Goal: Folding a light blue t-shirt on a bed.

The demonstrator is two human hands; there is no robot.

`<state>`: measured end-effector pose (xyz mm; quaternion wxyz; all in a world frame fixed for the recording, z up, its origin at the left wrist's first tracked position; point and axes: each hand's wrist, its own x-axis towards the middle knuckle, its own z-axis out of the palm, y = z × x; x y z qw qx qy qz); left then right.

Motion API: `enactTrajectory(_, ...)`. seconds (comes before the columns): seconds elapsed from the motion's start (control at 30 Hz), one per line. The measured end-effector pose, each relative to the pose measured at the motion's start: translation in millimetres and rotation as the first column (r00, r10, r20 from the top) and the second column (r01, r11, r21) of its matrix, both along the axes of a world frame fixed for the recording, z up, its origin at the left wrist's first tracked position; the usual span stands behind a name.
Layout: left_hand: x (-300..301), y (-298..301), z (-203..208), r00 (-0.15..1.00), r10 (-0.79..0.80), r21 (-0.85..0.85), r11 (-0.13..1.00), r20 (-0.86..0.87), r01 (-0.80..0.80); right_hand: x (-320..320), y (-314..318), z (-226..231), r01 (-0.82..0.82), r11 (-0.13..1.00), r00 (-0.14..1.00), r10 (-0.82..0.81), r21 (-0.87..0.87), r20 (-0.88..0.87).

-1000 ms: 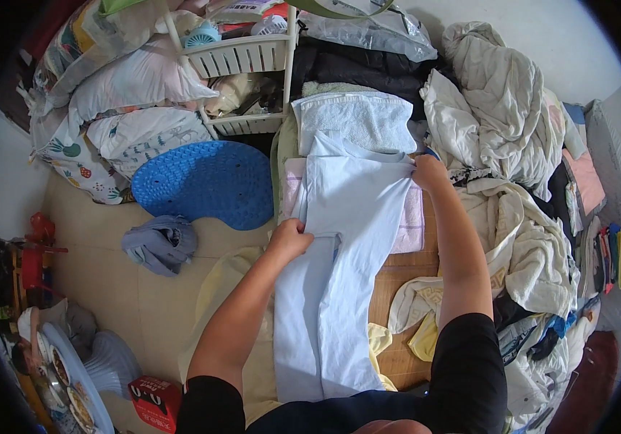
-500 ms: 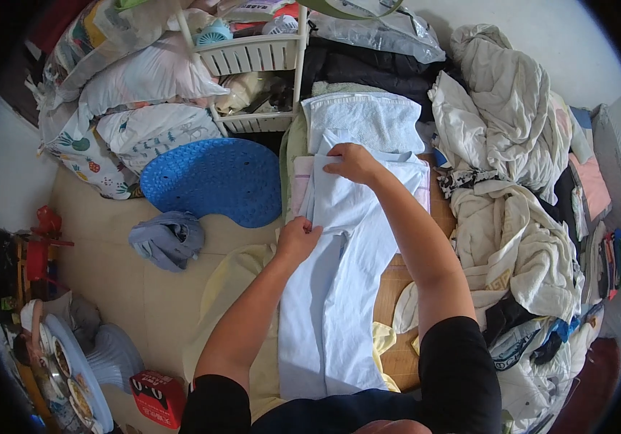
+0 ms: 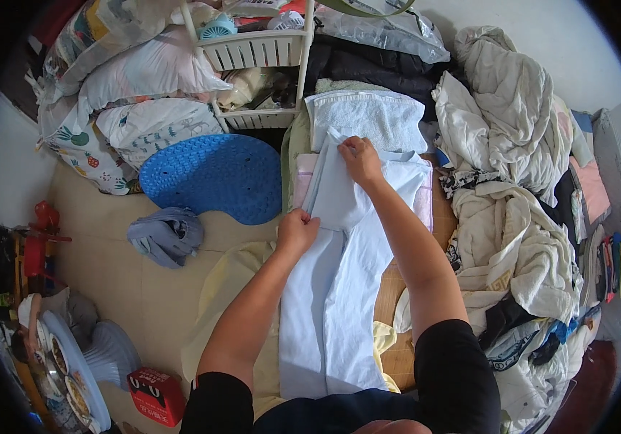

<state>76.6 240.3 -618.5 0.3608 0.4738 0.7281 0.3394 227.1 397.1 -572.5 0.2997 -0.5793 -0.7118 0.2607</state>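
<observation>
Light blue trousers [image 3: 354,253] lie stretched out in front of me, legs toward my body and the waist end away from me. My left hand [image 3: 298,231] is closed on their left edge, about at the upper thigh. Farther off, my right hand [image 3: 361,163] pinches the cloth near the waist, where a narrow folded strip stands up on the left. Just beyond the waist end lies a folded pale blue towel [image 3: 368,119]. A pink-and-white folded cloth [image 3: 423,199] shows partly under the trousers.
A blue bumpy mat [image 3: 209,177] and a crumpled blue-grey cloth [image 3: 166,237] are on the floor at left. A white basket rack [image 3: 256,52] stands behind. Cream bedding [image 3: 516,239] is heaped at right. A red box [image 3: 156,396] sits at lower left.
My right hand has shifted slightly right and turned, drawing the trousers' upper left edge into a narrow raised fold. My left hand stays nearly in place, still gripping the edge.
</observation>
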Motion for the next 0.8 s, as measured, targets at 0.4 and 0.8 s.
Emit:
enactTrajectory(0.4,-8.8,25.7,31.3,0.908,0.009,0.491,0.844,-0.42,0.219,165.8,2.5,-1.4,0.061,0.998,0.998,-0.061,0.019,-0.004)
enactTrajectory(0.8,23.2,64.7,22.2,0.576,-0.463,-0.092,0.826,-0.674,0.556,201.2,32.5,13.3,-0.157,0.987,0.898,0.157,-0.034,0.411)
